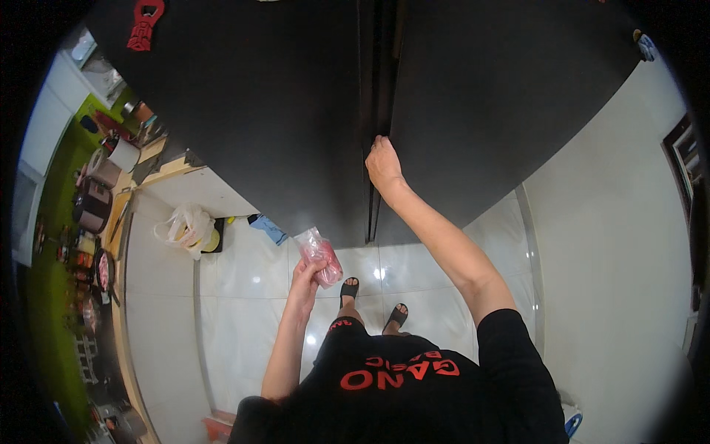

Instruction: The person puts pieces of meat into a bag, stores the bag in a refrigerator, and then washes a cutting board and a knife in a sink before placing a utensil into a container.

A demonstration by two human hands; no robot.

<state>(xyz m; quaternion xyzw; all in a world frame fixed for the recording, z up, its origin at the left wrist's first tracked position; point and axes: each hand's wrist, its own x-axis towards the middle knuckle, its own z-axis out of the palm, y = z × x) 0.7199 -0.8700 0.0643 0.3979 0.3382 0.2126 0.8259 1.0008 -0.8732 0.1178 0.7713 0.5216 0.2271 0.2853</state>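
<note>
My left hand (307, 279) grips a clear plastic bag (320, 256) with something pink-red inside, perhaps meat. The bag is held above the tiled floor, just in front of a large black double-door refrigerator. Higher up, my right hand (384, 162) has its fingers curled into the vertical groove (380, 83) between the left door (266, 122) and the right door (488, 111). The fingertips are partly hidden in the groove. Both doors look closed.
On the left runs a kitchen counter (123, 266) with a rice cooker (92, 204) and a pan (104, 269) of pink pieces. A white plastic bag (188, 228) stands at its foot. A red bottle opener (145, 25) is on the left door. A pale wall (599, 233) rises on the right.
</note>
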